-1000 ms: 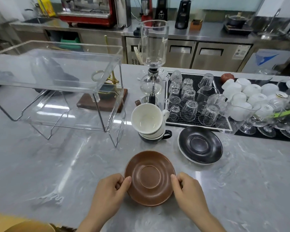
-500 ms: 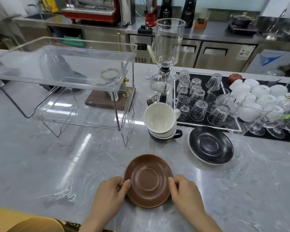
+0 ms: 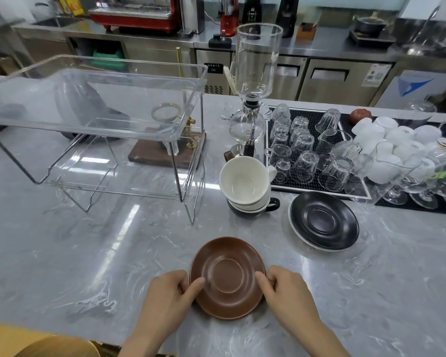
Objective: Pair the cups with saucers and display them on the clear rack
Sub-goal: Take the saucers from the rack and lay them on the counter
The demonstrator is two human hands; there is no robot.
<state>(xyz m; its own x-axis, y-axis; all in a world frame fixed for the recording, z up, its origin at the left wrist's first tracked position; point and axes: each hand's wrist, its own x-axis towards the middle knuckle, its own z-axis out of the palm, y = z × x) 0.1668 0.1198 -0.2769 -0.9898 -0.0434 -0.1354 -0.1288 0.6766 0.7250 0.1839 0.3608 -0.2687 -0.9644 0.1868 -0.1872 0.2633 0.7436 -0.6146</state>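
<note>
A brown saucer (image 3: 227,278) lies near the front edge of the grey marble counter. My left hand (image 3: 166,296) grips its left rim and my right hand (image 3: 287,292) grips its right rim. Behind it stands a stack of cups (image 3: 246,188): a white cup on top, tilted, another white cup under it and a black cup at the bottom. To the right a black saucer (image 3: 323,222) rests on a white saucer. The clear rack (image 3: 188,119), with two tiers, stands at the left and holds nothing.
A glass siphon coffee maker (image 3: 254,81) stands behind the cups. A black mat (image 3: 307,185) with several upturned glasses and white cups (image 3: 397,140) fills the right. A wooden board (image 3: 160,157) sits behind the rack. A steel back counter carries coffee machines.
The view has shifted so everything sits further right in the frame. Both hands stay on the brown saucer's rims, and the saucer has barely moved on the counter.
</note>
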